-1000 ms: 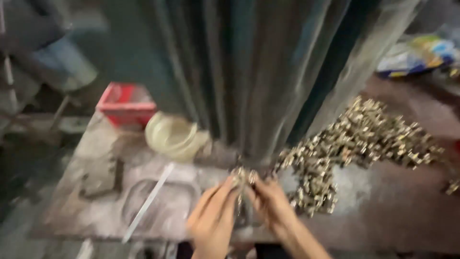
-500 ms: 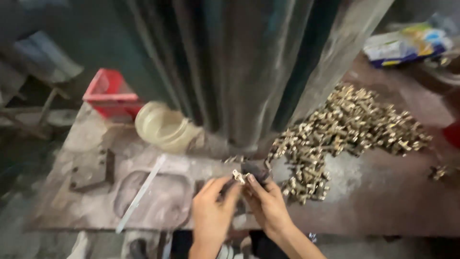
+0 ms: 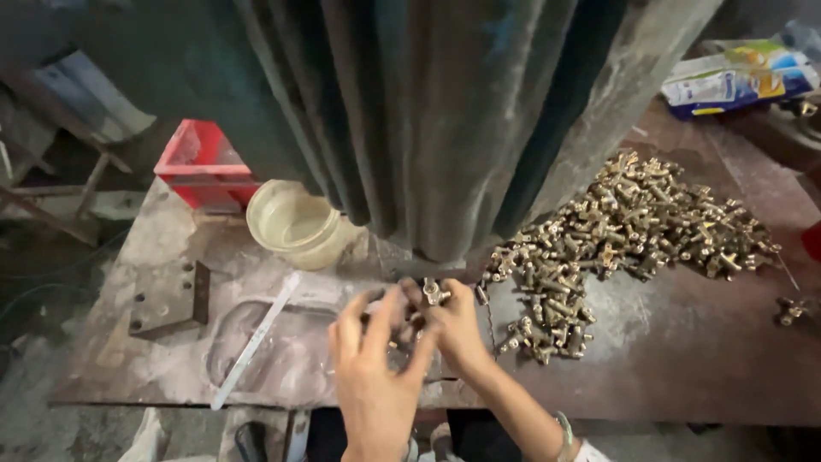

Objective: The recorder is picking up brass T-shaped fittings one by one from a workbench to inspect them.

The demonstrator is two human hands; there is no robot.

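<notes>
A head-worn camera looks down on a worn, dusty metal work table at the foot of a large dark green machine column.

At the far left, a red plastic bin sits at the table's far edge. Right of it stands a cream plastic bowl, close against the column's base. Nearer the viewer, a rusty metal bracket with bolt holes lies flat, and a thin pale strip lies slantwise beside it.

At the near centre, the person's two hands meet just in front of the column. The left hand has its fingers curled inward toward the right hand, apparently helping to steady something small (motion blur hides exactly what it touches). The right hand pinches a small brass fitting at its fingertips, held just above the table.

To the right, a broad heap of similar brass fittings spreads toward the far right, its near edge just beside the right hand. A printed plastic packet lies at the far right corner.

Possible trouble: the fitting is small and held only at the fingertips, so it could slip and drop among the loose pieces. The hands also work close under the machine, so fingers could be caught if it moves. The right wrist could nudge the heap and scatter pieces.
</notes>
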